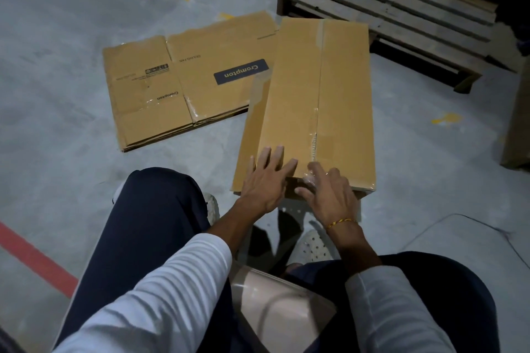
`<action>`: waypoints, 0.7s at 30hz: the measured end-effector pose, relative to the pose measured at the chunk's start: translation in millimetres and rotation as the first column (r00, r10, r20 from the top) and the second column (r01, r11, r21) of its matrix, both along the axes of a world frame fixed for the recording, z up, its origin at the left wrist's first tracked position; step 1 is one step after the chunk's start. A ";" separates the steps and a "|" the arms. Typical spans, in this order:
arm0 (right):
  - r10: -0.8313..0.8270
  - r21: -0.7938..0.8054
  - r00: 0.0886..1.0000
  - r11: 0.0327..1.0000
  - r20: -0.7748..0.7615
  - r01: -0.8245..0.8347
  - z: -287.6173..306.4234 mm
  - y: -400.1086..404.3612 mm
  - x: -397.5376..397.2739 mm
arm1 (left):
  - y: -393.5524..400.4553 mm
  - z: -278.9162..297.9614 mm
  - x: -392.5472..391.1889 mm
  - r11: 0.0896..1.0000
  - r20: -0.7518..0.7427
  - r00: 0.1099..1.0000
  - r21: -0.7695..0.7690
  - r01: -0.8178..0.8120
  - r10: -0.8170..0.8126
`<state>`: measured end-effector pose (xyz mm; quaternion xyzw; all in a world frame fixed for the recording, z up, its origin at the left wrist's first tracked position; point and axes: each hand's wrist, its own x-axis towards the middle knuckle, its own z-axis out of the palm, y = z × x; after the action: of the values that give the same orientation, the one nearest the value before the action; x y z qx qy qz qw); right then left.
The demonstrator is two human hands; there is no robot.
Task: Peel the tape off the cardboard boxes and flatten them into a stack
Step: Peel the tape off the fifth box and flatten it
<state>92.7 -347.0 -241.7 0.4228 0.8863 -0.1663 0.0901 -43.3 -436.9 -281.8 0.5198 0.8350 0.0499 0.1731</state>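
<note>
A person is sitting over a grey concrete floor (71, 37), leaning toward a tall cardboard box (309, 100) that is lying on its side just in front of the knees. The left hand (265, 180) is resting flat on the box's near end, fingers straight and spread, pressing the top panel. The right hand (329, 192) is lying at the near edge on the centre seam, its fingers curling around a crumpled bit of clear tape (311, 178) where the strip along the seam is ending. To the left of the box, partly tucked under its far corner, a stack of flattened boxes (186, 80) is lying on the floor. A wooden pallet (401, 8) is sitting near the floor's far right edge, and a red line (34, 258) is crossing the near left corner.
</note>
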 end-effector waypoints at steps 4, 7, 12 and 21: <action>0.039 0.151 0.993 0.987 0.109 -0.055 1.2 -8.5 -10.8 | 0.3 -2.5 1.2 0.999 0.019 0.999 -0.012 -0.040 0.040; 0.104 0.167 0.982 0.977 0.160 -0.131 6.7 0.9 -18.6 | 2.0 -0.5 1.7 0.998 0.020 0.998 -0.019 -0.058 0.059; 0.230 0.164 0.954 0.951 0.192 -0.263 13.5 4.0 -18.6 | 5.8 4.5 7.6 0.989 0.061 0.988 -0.031 -0.142 0.143; 0.278 -0.009 0.927 0.958 0.253 -0.285 48.6 40.1 5.5 | 0.8 1.0 8.7 0.979 0.049 0.980 -0.070 -0.189 0.193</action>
<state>98.2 -306.9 -193.1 0.3101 0.9213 -0.0840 0.2189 -34.6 -436.0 -280.8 0.4298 0.8772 0.0536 0.2073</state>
